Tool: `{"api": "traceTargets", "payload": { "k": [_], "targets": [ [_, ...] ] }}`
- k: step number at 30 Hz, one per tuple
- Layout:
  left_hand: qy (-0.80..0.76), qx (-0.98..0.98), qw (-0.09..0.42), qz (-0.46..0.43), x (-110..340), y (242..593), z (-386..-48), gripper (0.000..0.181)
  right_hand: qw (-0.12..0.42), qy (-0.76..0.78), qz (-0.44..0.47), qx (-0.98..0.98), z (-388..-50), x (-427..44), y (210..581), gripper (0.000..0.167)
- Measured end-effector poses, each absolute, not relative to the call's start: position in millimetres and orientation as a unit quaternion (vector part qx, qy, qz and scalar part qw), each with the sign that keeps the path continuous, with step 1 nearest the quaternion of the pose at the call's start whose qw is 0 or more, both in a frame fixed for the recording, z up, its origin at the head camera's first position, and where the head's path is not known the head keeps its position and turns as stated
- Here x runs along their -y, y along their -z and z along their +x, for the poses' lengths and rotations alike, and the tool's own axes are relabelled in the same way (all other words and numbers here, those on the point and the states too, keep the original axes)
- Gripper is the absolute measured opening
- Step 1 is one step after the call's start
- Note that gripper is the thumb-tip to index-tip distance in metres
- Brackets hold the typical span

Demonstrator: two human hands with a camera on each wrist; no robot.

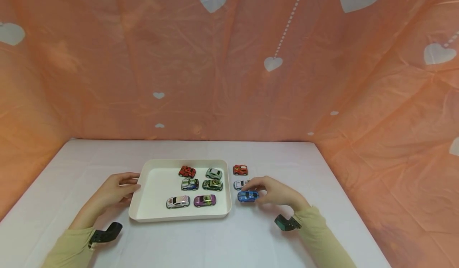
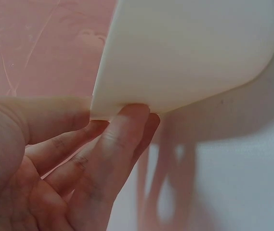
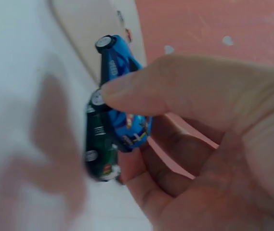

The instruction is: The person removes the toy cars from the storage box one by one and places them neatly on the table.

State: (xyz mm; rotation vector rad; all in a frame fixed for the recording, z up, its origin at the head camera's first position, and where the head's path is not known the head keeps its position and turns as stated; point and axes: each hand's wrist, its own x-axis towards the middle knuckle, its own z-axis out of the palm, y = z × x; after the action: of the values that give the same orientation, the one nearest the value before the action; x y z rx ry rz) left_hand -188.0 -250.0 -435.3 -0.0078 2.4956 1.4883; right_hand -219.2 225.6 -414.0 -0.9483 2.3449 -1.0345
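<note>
In the head view, my left hand (image 1: 115, 189) is at the left side of a white tray (image 1: 154, 217). The left wrist view shows its thumb at the tray's rim and its fingertips against the outer wall, gripping the edge. My right hand (image 1: 274, 191) pinches a blue toy car (image 1: 247, 196) just right of the tray; the right wrist view shows the thumb along its side. Behind the blue car sits a white toy car (image 1: 239, 185), partly covered by the fingers. A red toy car (image 1: 240, 170) stands farther back. A dark green-sided car (image 3: 100, 154) appears beside the blue one.
Inside the tray are several toy cars: a red spotted one (image 1: 187, 171), a pale grey one (image 1: 214, 174), a striped one (image 1: 190, 184), a camouflage one (image 1: 212, 185), a white-pink one (image 1: 178, 201) and a purple one (image 1: 205, 200). Orange sheeting (image 1: 215, 80) surrounds the white table (image 1: 172, 244).
</note>
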Motion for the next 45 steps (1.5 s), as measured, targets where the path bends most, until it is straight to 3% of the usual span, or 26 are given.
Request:
{"api": "traceTargets", "payload": {
  "k": [15,45],
  "targets": [
    [-0.511,-0.852,0.114,-0.001,249,436,-189,0.049,0.193,0.374,-0.303,-0.855,-214,-226,440,0.054],
    [-0.516,-0.848,0.121,-0.008,250,436,-187,0.051,0.191,0.367,-0.3,-0.86,-213,-226,447,0.047]
  ]
}}
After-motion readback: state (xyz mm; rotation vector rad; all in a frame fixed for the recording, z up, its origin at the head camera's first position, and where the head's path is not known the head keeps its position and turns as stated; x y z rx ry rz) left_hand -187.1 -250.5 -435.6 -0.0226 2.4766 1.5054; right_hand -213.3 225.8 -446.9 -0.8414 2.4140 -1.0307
